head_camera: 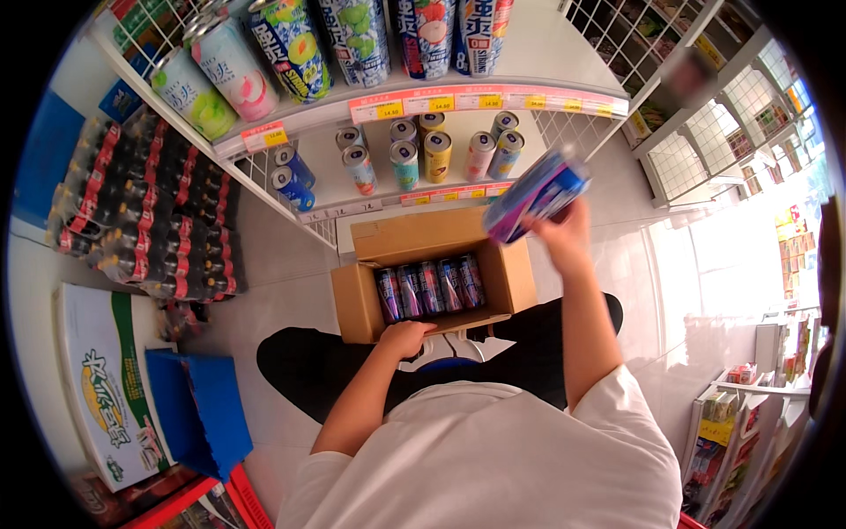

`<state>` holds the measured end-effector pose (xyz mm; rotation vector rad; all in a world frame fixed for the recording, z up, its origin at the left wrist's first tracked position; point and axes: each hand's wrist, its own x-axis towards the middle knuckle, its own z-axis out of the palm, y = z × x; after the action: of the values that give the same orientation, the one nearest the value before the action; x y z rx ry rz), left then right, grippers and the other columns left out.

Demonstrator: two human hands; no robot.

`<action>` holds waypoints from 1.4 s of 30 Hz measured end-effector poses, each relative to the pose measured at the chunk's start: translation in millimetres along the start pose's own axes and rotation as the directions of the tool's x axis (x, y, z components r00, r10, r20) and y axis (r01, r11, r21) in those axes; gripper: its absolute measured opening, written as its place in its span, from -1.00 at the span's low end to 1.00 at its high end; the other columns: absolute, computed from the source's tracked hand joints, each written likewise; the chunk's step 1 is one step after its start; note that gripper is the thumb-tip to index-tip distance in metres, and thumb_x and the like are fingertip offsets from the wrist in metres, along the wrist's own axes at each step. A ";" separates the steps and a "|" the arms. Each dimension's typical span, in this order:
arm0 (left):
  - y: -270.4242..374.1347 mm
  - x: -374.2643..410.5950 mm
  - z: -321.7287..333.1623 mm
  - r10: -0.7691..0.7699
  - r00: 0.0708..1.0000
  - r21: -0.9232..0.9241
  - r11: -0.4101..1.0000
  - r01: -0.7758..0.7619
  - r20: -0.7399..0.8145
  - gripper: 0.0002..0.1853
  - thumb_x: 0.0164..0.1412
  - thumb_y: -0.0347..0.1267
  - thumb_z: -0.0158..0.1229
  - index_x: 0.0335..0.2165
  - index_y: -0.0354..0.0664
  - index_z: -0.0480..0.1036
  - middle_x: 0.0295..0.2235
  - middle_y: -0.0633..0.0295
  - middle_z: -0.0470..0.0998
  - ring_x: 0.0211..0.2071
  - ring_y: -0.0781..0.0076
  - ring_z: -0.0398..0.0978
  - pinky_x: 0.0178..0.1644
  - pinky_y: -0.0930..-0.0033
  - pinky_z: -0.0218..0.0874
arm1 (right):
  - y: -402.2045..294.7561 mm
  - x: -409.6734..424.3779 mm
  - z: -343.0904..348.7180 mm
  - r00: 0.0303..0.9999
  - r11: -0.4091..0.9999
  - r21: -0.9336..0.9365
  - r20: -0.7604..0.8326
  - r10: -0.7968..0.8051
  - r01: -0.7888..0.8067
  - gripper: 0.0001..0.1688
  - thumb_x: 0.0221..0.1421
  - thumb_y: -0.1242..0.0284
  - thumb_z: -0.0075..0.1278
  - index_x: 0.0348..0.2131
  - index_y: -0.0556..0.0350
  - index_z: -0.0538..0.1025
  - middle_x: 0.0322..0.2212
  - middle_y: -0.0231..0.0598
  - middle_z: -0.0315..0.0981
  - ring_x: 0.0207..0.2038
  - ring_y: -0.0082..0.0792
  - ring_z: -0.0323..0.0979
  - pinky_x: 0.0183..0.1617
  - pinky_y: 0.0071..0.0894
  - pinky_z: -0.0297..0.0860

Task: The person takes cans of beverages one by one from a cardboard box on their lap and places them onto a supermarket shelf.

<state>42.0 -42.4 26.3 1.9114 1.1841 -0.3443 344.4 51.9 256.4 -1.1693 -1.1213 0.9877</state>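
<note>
My right hand (565, 231) grips a tall blue and purple drink can (537, 195), held tilted above the right side of an open cardboard box (519, 281); the can is slightly blurred. On the near edge of the box rests my left hand (406, 338), its fingers at the flap and the grip partly hidden. Inside the box a row of several purple and blue cans (429, 287) lies side by side. Beyond the box stands a white shelf unit with tall cans (357, 43) on the upper board and smaller cans (437, 157) on the lower one.
Shrink-wrapped packs of dark bottles (142, 211) are stacked at the left. Nearer stand a white printed carton (99, 390) and an open blue box (211, 410). A price-tag rail (489, 99) runs along the upper shelf edge. More store racks (733, 423) stand at the right.
</note>
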 end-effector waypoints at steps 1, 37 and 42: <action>1.0 -0.4 -2.4 -0.002 1.000 0.002 1.000 0.002 -0.017 -0.55 0.31 -0.27 0.03 0.15 0.22 0.48 0.00 0.06 0.59 0.02 0.00 0.55 0.08 0.01 0.39 | -23.5 13.6 -3.8 0.993 0.996 -0.028 -0.073 -0.092 0.090 -0.40 -0.13 0.55 0.36 -0.06 0.21 0.47 -0.21 -0.29 0.60 -0.13 -0.44 0.55 0.03 -0.38 0.48; 13.8 -9.6 -16.8 -0.054 0.993 0.038 0.998 0.058 -0.100 -0.60 0.32 -0.25 -0.01 0.07 0.17 0.56 -0.03 0.11 0.62 0.00 0.06 0.57 0.05 0.03 0.41 | -83.2 269.7 1.4 0.892 0.710 -0.558 0.137 -0.430 0.429 -0.25 -0.15 0.22 0.44 -0.06 0.32 0.50 -0.21 -0.07 0.64 -0.16 -0.29 0.60 -0.06 -0.31 0.49; 9.1 -3.3 -14.2 -0.040 0.995 0.057 0.997 0.045 -0.093 -0.60 0.33 -0.25 -0.04 0.08 0.18 0.55 -0.02 0.12 0.62 0.00 0.08 0.57 0.04 0.02 0.41 | -86.4 314.8 12.2 0.904 0.615 -0.699 0.110 -0.413 0.365 -0.24 -0.14 0.17 0.40 -0.05 0.32 0.51 -0.25 -0.03 0.64 -0.18 -0.15 0.61 -0.06 -0.24 0.49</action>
<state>45.2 -35.3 41.6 1.9736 1.2896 -0.3201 390.4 348.7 385.2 -1.4450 -1.6979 0.1361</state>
